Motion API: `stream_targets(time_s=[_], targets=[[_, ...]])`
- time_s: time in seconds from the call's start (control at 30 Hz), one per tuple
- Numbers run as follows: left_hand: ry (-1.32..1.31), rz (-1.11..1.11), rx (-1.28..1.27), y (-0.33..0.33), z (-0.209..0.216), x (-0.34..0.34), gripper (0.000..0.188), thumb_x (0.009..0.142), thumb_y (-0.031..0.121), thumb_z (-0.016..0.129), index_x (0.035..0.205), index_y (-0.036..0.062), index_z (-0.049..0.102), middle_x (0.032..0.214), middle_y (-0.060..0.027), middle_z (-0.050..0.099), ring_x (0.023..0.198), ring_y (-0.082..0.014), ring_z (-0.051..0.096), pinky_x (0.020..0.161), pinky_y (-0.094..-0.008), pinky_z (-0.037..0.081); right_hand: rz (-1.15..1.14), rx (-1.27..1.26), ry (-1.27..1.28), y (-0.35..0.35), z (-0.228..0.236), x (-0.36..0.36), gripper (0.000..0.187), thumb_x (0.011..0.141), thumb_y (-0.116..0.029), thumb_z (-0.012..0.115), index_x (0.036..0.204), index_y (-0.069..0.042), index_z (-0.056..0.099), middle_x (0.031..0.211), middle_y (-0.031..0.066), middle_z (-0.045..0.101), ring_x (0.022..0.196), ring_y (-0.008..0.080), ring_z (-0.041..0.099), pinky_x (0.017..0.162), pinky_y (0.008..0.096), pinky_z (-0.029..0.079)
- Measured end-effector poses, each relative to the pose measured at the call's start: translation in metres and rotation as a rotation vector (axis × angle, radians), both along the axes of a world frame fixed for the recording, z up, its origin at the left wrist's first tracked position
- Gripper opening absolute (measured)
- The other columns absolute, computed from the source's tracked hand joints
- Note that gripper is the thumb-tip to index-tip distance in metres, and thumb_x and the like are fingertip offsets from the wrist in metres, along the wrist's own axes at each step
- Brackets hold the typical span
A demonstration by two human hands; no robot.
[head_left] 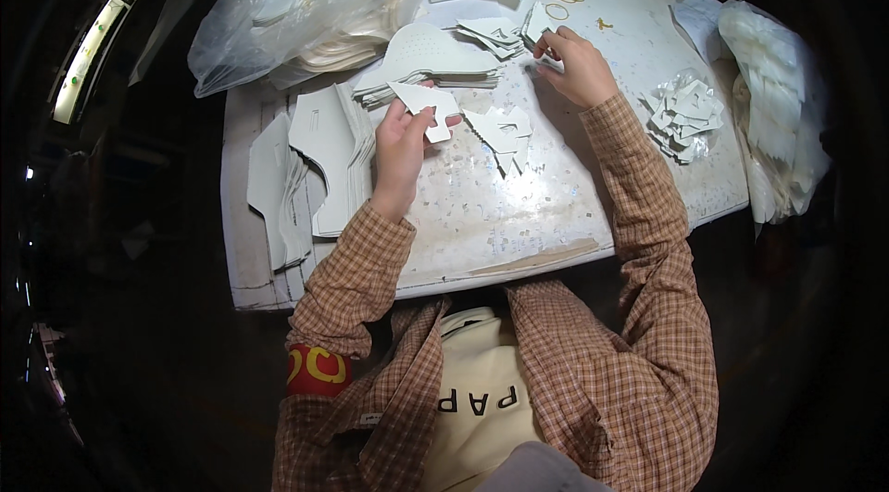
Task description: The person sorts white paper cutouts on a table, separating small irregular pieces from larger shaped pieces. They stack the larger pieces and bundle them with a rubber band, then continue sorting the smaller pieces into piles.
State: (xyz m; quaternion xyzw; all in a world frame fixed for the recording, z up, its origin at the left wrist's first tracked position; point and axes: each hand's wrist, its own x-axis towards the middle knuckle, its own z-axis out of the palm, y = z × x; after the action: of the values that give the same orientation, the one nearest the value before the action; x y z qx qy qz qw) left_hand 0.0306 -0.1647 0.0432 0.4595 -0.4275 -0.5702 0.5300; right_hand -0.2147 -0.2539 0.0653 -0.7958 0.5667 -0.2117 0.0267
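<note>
My left hand (400, 145) is closed on a flat white cut piece (428, 109) with a notched, angular outline, its thumb lying over the piece. Farther back and to the right, my right hand (579, 66) pinches the near edge of a small tilted stack of white cut pieces (534, 23); its fingertips are partly hidden. Just left of that stack lies another small pile of white pieces (491, 36). Between my hands, nearer to me, rests a fanned pile of angular white pieces (505, 134).
Behind my left hand is a stack of rounded white panels (431, 52). Tall curved panel stacks (329, 149) stand at the table's left. A clear plastic bag (306, 6) sits back left. On the right are a bag of small pieces (685, 114) and a larger bag (773, 103). Rubber bands (558, 11) lie behind.
</note>
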Motion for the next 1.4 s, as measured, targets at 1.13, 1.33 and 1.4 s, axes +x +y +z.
stream_targets(time_s=[1.13,1.33,1.4], targets=[[0.031,0.152,-0.100,-0.008,-0.014,0.006,0.020,0.089,0.007,0.061,0.104,-0.0038,0.054,0.093,-0.0075,0.064,0.078,-0.0105,0.061,0.071,-0.0219,0.052,0.187,0.376,-0.343,0.003,-0.005,0.000,0.019,0.085,-0.027,0.066,0.088,-0.009,0.069,0.065,0.0010,0.062,0.055,0.0081,0.052,0.055,0.0228,0.044],[0.063,0.107,-0.093,-0.003,-0.013,-0.004,0.020,0.092,0.011,0.056,0.107,-0.0011,0.054,0.097,-0.0071,0.063,0.079,-0.0104,0.061,0.074,-0.0231,0.052,0.529,0.462,-0.532,0.028,-0.008,0.032,0.019,0.083,-0.026,0.069,0.091,-0.009,0.069,0.071,0.0010,0.063,0.061,0.0078,0.055,0.058,0.0237,0.045],[0.102,0.087,-0.073,-0.003,-0.012,-0.005,0.021,0.094,0.013,0.054,0.110,-0.0005,0.053,0.101,-0.0078,0.062,0.083,-0.0126,0.062,0.075,-0.0238,0.053,0.474,0.523,-0.651,0.028,-0.006,0.035,0.018,0.083,-0.022,0.069,0.089,-0.005,0.068,0.074,0.0011,0.064,0.066,0.0071,0.057,0.061,0.0229,0.047]])
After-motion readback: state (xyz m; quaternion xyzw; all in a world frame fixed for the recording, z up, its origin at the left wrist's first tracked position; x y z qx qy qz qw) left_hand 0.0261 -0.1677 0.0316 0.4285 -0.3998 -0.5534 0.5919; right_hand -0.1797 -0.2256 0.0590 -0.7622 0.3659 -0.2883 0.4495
